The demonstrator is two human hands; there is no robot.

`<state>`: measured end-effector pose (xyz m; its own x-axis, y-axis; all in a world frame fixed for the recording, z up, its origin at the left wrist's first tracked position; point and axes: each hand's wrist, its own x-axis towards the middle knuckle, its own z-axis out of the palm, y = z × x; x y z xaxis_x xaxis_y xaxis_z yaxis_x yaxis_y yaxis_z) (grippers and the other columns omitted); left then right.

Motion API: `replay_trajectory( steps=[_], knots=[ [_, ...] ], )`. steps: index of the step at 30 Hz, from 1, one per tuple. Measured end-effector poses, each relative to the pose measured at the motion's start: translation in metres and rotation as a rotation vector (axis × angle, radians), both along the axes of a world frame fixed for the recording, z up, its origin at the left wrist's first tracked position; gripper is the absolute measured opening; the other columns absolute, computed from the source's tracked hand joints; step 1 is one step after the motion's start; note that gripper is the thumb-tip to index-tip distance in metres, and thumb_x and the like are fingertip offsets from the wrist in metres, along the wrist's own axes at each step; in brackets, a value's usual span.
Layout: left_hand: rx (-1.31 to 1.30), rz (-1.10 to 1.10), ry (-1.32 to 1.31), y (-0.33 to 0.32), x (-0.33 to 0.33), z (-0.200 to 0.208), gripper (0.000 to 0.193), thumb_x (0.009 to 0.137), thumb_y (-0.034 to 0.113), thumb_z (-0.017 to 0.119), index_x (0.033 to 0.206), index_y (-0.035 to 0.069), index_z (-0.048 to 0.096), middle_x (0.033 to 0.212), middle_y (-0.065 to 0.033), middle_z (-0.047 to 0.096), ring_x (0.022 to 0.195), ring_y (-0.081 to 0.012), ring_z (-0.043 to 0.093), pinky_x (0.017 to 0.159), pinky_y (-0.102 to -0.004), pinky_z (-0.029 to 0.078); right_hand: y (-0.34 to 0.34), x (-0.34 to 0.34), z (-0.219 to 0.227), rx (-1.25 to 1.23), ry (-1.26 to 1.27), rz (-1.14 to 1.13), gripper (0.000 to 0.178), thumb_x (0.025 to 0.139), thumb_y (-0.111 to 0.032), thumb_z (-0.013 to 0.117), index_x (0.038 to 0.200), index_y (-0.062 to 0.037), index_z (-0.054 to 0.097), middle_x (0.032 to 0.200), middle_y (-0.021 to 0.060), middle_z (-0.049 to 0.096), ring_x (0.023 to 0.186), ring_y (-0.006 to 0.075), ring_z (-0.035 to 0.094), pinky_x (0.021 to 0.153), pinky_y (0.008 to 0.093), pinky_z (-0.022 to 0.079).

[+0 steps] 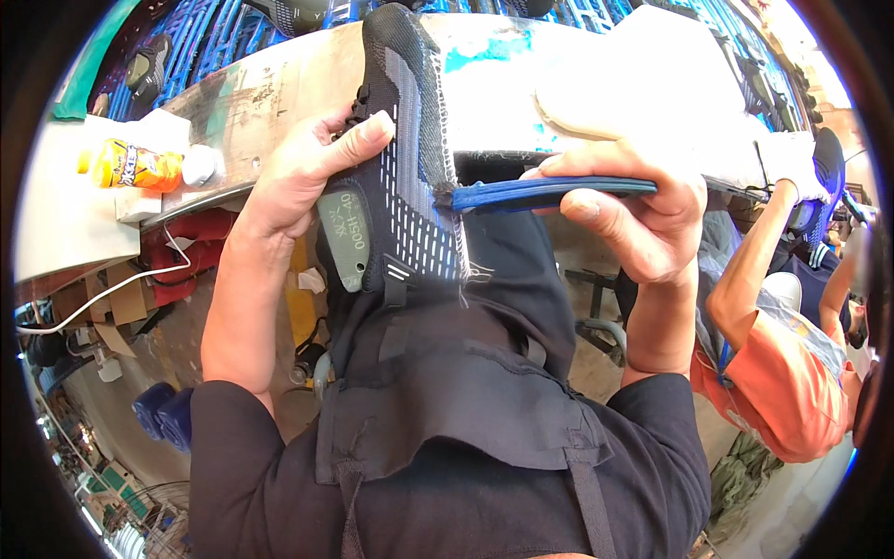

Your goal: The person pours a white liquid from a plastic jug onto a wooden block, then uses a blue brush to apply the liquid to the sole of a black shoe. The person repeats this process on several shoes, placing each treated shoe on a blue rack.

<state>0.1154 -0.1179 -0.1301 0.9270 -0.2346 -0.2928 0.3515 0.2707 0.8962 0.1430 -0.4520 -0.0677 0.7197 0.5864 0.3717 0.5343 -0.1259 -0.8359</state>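
Observation:
A dark knitted shoe upper (402, 163) with white dashes stands stretched over a grey-green last (343, 238), its toe pointing away from me. My left hand (303, 168) is wrapped round it from the left, thumb lying across its side. Pale stitching runs along the upper's right edge. My right hand (643, 200) grips a blue-handled brush (549, 192), thumb below and fingers above. Dark bristles at the brush's left end touch the upper near the stitched edge.
Behind the shoe is a worn, curved workbench (279, 70), with a blue roller conveyor (209, 51) beyond carrying more shoes. An orange bottle (140, 168) lies at left. At right a person in an orange shirt (792, 373) holds a blue-soled shoe (827, 172). A white cable (112, 303) hangs at left.

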Motion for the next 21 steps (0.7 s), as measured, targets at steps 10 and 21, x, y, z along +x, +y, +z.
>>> replay_trajectory(
  steps=[10, 21],
  knots=[
    [-0.305, 0.139, -0.028, -0.007, 0.001, -0.008, 0.050, 0.105, 0.034, 0.079, 0.140, -0.001, 0.066, 0.121, -0.0090, 0.078, 0.101, -0.0167, 0.079, 0.090, -0.0321, 0.066, 0.000, -0.011, 0.032, 0.033, 0.144, 0.002, 0.024, 0.098, -0.002, 0.082, 0.119, 0.0089, 0.077, 0.099, 0.0147, 0.081, 0.091, 0.0196, 0.079, 0.085, 0.0304, 0.062],
    [-0.528, 0.259, 0.014, -0.008, 0.011, -0.004, 0.054, 0.109, 0.040, 0.071, 0.148, 0.003, 0.060, 0.131, -0.0147, 0.075, 0.115, -0.0261, 0.076, 0.100, -0.0456, 0.066, 0.010, -0.008, 0.081, -0.054, -0.109, -0.026, 0.025, 0.092, 0.001, 0.083, 0.117, 0.0041, 0.081, 0.107, 0.0160, 0.083, 0.095, 0.0223, 0.081, 0.086, 0.0324, 0.062]
  ],
)
